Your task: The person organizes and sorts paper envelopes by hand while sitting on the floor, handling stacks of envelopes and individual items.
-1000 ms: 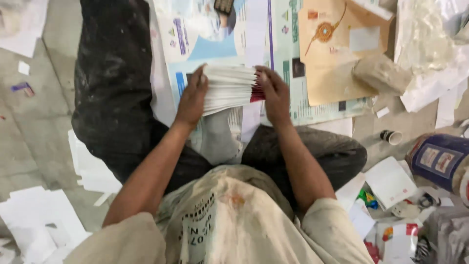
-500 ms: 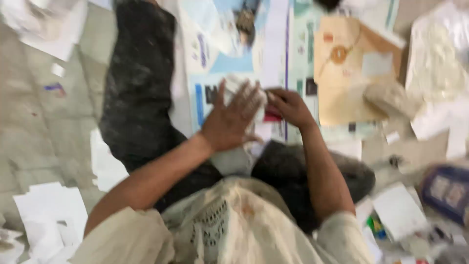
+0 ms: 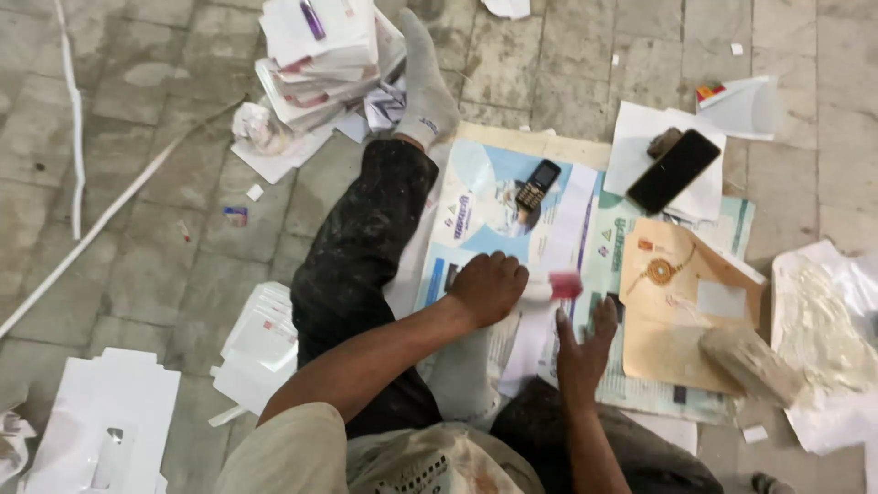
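Head view, looking down at a person seated on a grey tiled floor [image 3: 165, 265]. Nearest the camera, the right hand [image 3: 585, 348] lies flat with fingers spread, palm down, on a printed blue-and-white poster sheet [image 3: 494, 206] spread over the floor. Just beyond and to its left, the left hand [image 3: 487, 285] is curled into a loose fist, pressing down on a small stack of white paper slips with a red edge [image 3: 551, 288]; the stack projects from under the knuckles toward the right, its red end lying just above the right hand's fingertips, close to them, though whether it touches them cannot be told. What the fist encloses cannot be told.

To the right of both hands, a tan paper envelope with a gold ornament printed on it [image 3: 681, 306] lies on the poster, and a beige oblong block [image 3: 750, 366] rests at its near corner. To the left, a leg in dark speckled trousers [image 3: 361, 252] extends away from the viewer, ending in a grey sock [image 3: 425, 87].

Farther off, a small black keypad phone [image 3: 537, 184] lies on the poster, and a black smartphone [image 3: 674, 170] lies on a white sheet, well apart from the hands. Farthest, beside the sock, sits a heap of white folded cartons [image 3: 320, 50].
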